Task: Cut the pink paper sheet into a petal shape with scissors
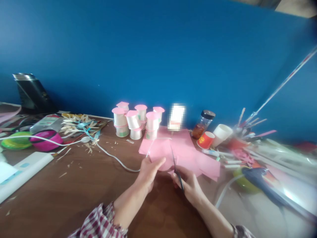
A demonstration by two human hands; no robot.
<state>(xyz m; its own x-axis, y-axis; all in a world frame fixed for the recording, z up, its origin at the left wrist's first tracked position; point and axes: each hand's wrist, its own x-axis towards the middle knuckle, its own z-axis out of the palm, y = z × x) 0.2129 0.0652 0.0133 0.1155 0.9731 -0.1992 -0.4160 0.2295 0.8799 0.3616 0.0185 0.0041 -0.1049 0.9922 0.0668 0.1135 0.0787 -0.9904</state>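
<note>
My left hand (pixel 150 172) grips the near left edge of a piece of pink paper (pixel 160 152), with the thumb lying on top. In my right hand (pixel 188 183) is a pair of scissors (pixel 175 162), its dark handle round the fingers and its blades pointing away from me at the paper's right side. More pink sheets (pixel 184 137) lie spread under and beyond the piece. Behind them to the left stand several small white paper cups (pixel 121 119), some stacked, topped with pink paper discs (pixel 141 107).
Right of the paper are a lidded jar (pixel 201 124), a red paper cup (pixel 206 140) and a white cup (pixel 223 134). A power strip (pixel 29 172), a cable (pixel 111 155) and a magenta round object (pixel 47 140) lie left. A blue wall (pixel 158 59) rises behind.
</note>
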